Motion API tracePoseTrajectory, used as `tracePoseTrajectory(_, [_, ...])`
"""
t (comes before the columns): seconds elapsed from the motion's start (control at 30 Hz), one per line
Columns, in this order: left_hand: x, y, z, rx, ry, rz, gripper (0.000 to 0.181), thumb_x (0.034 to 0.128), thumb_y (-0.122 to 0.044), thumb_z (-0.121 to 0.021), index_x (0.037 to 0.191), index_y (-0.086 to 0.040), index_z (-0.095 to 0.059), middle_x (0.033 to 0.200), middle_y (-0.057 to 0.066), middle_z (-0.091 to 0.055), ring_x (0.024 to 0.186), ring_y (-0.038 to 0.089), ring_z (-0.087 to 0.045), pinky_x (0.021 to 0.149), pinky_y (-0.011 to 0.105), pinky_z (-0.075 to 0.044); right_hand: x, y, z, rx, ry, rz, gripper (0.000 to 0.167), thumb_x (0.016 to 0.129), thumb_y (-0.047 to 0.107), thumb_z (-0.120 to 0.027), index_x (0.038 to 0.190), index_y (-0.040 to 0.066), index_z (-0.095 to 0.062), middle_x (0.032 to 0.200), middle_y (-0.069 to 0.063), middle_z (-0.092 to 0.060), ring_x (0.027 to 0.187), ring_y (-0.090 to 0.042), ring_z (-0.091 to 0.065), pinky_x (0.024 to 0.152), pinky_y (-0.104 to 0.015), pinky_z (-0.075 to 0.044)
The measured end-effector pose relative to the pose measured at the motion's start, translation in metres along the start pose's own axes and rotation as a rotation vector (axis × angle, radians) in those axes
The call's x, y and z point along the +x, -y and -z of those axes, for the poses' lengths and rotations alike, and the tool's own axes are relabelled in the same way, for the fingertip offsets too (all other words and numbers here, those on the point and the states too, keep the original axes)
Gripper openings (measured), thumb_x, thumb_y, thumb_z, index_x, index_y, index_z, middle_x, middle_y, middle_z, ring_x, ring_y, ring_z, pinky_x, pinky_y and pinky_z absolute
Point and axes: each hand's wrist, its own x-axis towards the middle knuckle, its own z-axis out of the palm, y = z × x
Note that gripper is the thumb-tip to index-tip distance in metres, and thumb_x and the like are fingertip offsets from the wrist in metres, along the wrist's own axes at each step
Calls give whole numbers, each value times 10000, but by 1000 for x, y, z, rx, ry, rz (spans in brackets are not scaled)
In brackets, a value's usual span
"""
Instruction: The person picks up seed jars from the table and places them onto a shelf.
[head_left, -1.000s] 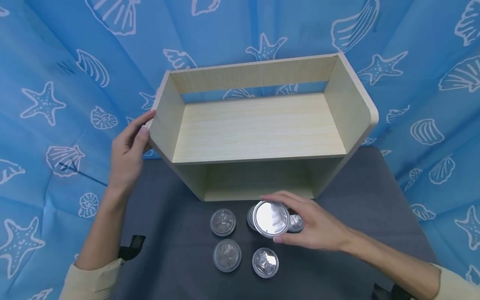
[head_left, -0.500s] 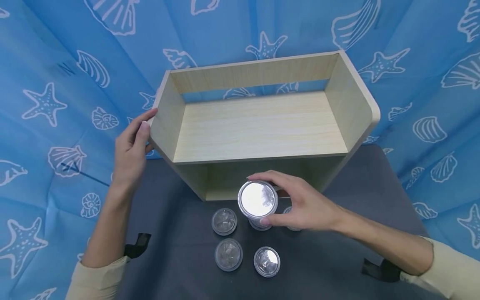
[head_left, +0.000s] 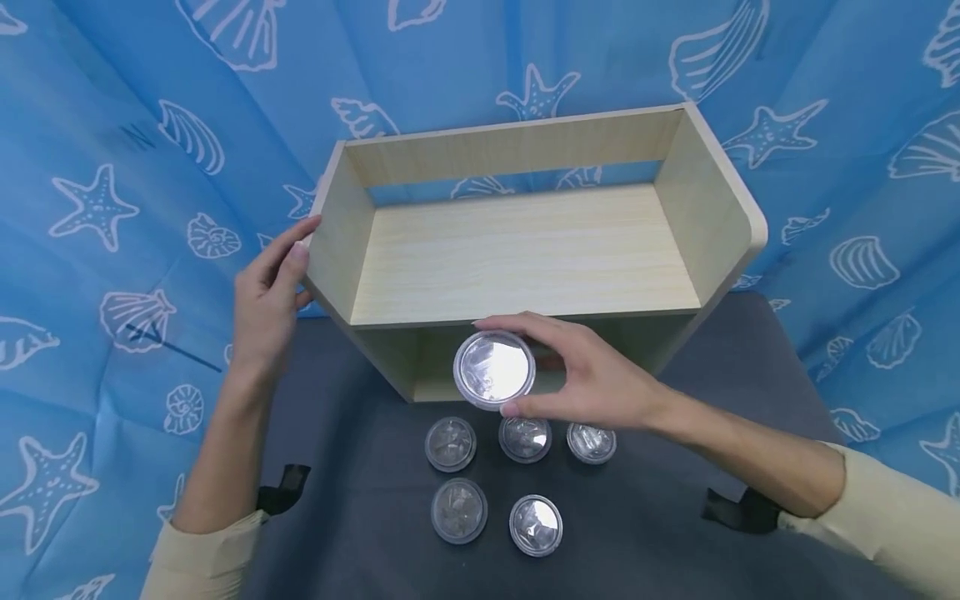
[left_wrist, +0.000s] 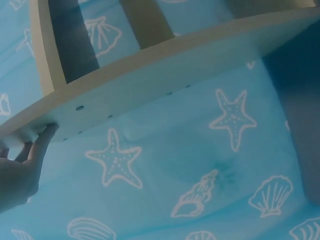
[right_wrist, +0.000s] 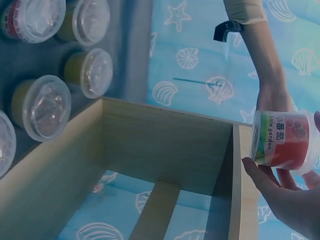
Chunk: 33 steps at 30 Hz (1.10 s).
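My right hand (head_left: 592,375) grips a round clear-lidded jar (head_left: 494,370) by its sides, in front of the shelf's lower opening and above the dark table. In the right wrist view the same jar (right_wrist: 282,140) shows a red and green label with tomatoes, held between the thumb and fingers of the right hand (right_wrist: 295,200). With thumb and fingers, my left hand (head_left: 268,300) holds the left side panel of the pale wooden shelf (head_left: 525,254). The left wrist view shows that left hand (left_wrist: 22,170) at the panel's edge.
Several lidded jars stand in two rows on the dark table (head_left: 637,533) before the shelf, among them a back-left jar (head_left: 450,444) and a front-right one (head_left: 536,526). A blue curtain (head_left: 112,250) with white shells and starfish hangs behind and beside the shelf.
My right hand has lifted the jar up and to the left, from over the table jars to before the shelf's lower opening, uncovering two back-row jars. The left hand keeps its hold.
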Motion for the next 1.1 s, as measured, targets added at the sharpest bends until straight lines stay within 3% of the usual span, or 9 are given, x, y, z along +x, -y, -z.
tracePoseTrajectory(0.13, [0,-2,-1,-41,4,30,408,1041,-330,-503,1412,-178,-576,1495,40,-459,1305,277,-476,991,621,-420,9,2,2,26,7,3,716,830,78,-804,1460,93,-464,1384,-32,-542,1235,-189,-544,983,-343,-501])
tracePoseTrajectory(0.23, [0,-4,-3,-77,3,45,414,1040,-334,-505,1414,-172,-572,1500,37,-448,1315,274,-464,1007,687,-356,16,4,4,53,16,-6,712,836,65,-792,1464,94,-459,1412,-28,-520,1251,-183,-535,989,-354,-498])
tracePoseTrajectory(0.63, [-2,-6,-5,-114,-19,79,408,1039,-333,-513,1411,-181,-581,1494,26,-470,1312,264,-485,1032,649,-370,45,8,5,63,-11,-36,683,845,84,-782,1454,136,-476,1395,17,-526,1218,-159,-540,986,-392,-496])
tracePoseTrajectory(0.87, [-2,-7,-5,-126,-21,82,414,1039,-334,-511,1411,-167,-577,1494,23,-457,1304,263,-476,1040,679,-337,64,7,7,75,-24,-40,693,846,74,-777,1461,107,-459,1361,-25,-533,1202,-183,-560,988,-409,-493])
tracePoseTrajectory(1.1, [-3,-6,-7,-136,-36,88,405,1036,-339,-514,1401,-180,-590,1479,22,-479,1289,260,-495,1032,639,-377,81,1,8,131,-58,-80,716,828,56,-789,1461,87,-454,1363,-63,-525,1206,-225,-565,1005,-416,-478])
